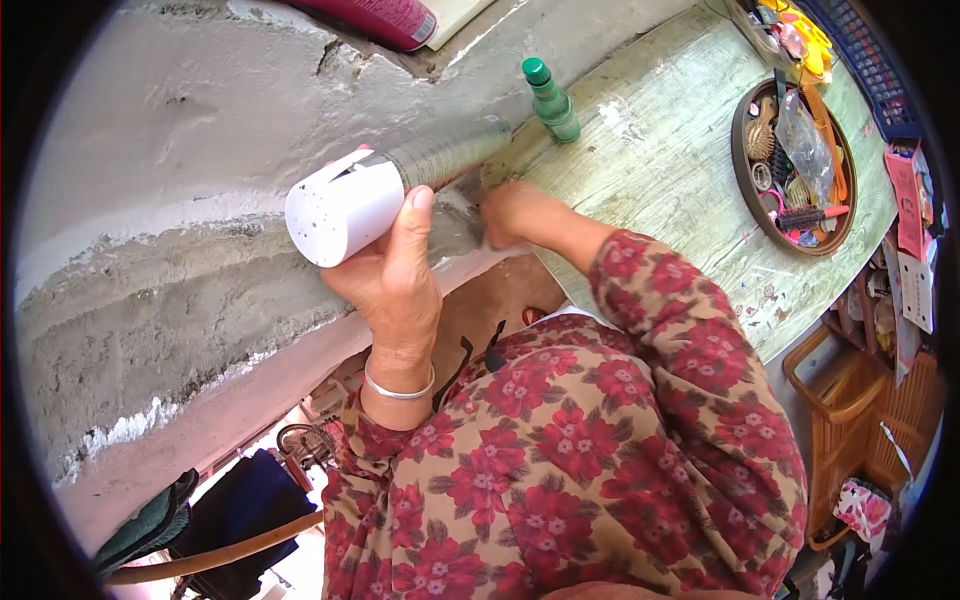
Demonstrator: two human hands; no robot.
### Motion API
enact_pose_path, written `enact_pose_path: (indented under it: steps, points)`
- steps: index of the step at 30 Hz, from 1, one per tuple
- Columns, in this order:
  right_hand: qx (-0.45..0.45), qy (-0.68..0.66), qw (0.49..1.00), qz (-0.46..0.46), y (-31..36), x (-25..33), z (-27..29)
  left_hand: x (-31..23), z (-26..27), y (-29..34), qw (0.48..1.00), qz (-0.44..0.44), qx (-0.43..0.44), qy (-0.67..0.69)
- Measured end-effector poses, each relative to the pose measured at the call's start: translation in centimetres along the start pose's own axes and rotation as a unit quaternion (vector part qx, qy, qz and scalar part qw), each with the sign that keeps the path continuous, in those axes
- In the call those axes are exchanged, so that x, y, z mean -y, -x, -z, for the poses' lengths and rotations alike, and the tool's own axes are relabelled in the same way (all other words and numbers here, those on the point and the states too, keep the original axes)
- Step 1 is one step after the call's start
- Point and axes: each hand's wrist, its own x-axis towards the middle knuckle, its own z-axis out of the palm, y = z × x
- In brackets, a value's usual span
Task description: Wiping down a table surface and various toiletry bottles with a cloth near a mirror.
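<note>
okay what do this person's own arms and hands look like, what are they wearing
Both hands are bare, no gloves. The left hand has a plain silver bangle at the wrist. Both arms wear long sleeves of dark red fabric printed with large red flowers and dark leaves. The right hand shows no jewellery that can be made out.

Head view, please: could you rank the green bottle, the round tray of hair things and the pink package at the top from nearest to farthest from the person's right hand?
From the right hand:
1. Green bottle, just above it on the table.
2. Pink package, up and left, on the ledge.
3. Round tray, far right on the table.
</note>
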Motion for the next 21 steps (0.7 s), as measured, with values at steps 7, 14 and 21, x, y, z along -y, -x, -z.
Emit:
enact_pose_path:
  steps: [7, 14, 21]
  points:
    - [-0.016, 0.027, 0.999, -0.028, 4.9, -3.8, -1.8, 0.6, -0.3, -0.1, 1.000, -0.023, -0.016, -0.013]
    - [-0.171, -0.096, 0.980, 0.003, 6.8, -6.6, -4.0, -0.2, -0.6, 0.4, 0.999, -0.025, -0.007, 0.028]
    - [-0.204, -0.501, 0.841, -0.005, 3.6, -2.8, -11.2, -0.3, -0.5, 0.6, 0.999, -0.027, 0.000, 0.018]
